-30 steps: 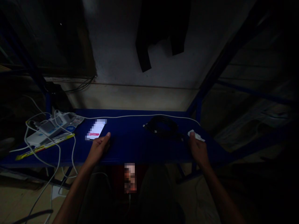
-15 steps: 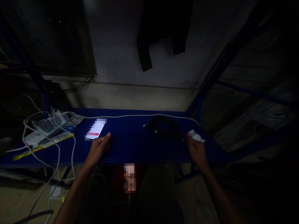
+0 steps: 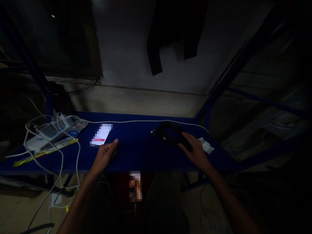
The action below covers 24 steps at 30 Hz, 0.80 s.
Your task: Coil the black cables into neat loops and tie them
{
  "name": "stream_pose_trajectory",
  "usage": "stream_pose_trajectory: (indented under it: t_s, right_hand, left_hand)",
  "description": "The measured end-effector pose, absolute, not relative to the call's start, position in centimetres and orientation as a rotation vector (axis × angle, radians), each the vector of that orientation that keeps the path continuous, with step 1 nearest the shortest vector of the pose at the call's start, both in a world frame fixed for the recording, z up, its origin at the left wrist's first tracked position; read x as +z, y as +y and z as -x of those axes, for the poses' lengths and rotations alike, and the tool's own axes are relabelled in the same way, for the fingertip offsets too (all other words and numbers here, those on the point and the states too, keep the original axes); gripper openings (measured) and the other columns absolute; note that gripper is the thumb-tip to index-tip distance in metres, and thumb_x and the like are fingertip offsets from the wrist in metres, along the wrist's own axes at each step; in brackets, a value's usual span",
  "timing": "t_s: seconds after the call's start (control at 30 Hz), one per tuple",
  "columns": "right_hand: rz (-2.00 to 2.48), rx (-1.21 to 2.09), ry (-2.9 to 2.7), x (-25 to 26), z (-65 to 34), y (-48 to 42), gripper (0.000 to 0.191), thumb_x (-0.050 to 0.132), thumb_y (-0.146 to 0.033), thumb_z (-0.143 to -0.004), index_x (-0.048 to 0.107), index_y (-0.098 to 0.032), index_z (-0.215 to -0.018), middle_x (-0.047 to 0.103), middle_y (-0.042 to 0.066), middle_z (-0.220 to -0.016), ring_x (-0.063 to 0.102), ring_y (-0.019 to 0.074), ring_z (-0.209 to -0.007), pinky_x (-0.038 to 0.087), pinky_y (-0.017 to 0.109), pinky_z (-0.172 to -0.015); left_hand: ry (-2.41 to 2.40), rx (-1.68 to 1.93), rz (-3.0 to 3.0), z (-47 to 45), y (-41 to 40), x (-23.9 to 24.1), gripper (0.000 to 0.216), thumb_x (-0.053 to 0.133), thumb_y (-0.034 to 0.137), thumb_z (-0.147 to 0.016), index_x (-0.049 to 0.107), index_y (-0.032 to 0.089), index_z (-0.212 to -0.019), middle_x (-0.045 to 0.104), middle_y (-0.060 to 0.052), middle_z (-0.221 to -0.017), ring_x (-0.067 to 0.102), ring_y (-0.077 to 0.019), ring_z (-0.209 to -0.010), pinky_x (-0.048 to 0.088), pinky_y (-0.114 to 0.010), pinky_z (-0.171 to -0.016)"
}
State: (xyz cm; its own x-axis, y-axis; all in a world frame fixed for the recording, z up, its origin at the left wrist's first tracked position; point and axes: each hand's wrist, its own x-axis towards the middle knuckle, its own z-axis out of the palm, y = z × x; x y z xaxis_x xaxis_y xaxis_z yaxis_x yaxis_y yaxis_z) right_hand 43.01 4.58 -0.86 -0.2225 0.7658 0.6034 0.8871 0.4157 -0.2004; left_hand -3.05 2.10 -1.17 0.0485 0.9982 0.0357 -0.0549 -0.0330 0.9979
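Observation:
My left hand (image 3: 105, 156) rests on the blue table (image 3: 136, 152) just in front of a lit phone (image 3: 101, 135). Its fingers are curled in with the thumb stretched out, and I see nothing in them. Over the right end of a coiled black cable (image 3: 165, 131) is my right hand (image 3: 193, 151), thumb and fingers apart. It reaches to the coil's dark edge; whether it touches the cable is too dark to tell. Right beside that hand lies a crumpled white tissue (image 3: 206, 145), partly hidden by it.
At the left sit a white power strip (image 3: 46, 136) with plugs and tangled white cords, plus a yellow strip-like packet (image 3: 46, 152). A white cable (image 3: 136, 121) runs along the back edge. Below the table's front edge is a second lit phone (image 3: 135, 186). Dark clothing (image 3: 180, 26) hangs on the wall.
My right hand has moved left from beside the tissue to the black cable coil, and its fingers have spread. The tissue shows more fully. My left hand has hardly moved.

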Motion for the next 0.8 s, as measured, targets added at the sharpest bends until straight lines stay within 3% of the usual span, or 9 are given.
stream_pose_trajectory:
  t_s: [0.3,0.8]
  right_hand:
    - [1.307,-0.175,-2.267,-0.2,-42.6,6.8,0.029,0.053,-0.043,-0.108,0.071,-0.024,-0.120,0.079,0.011,-0.115,0.072,0.0300,-0.111,0.050,0.053,-0.104]
    - [1.107,-0.229,-2.282,1.9,-42.8,7.0,0.021,0.060,-0.034,-0.106,0.076,-0.023,-0.114,0.081,0.010,-0.107,0.076,0.0278,-0.093,0.057,0.047,-0.087]
  left_hand:
    - [1.141,1.207,-1.253,3.2,2.0,-1.2,0.065,0.056,0.064,-0.101,0.029,0.021,-0.060,0.025,0.007,-0.054,0.020,-0.0073,-0.049,0.013,-0.025,-0.049]
    - [1.211,1.162,-1.272,3.1,1.7,-1.1,0.064,0.056,0.063,-0.101,0.028,0.022,-0.061,0.023,0.007,-0.056,0.018,-0.0080,-0.051,0.012,-0.027,-0.050]
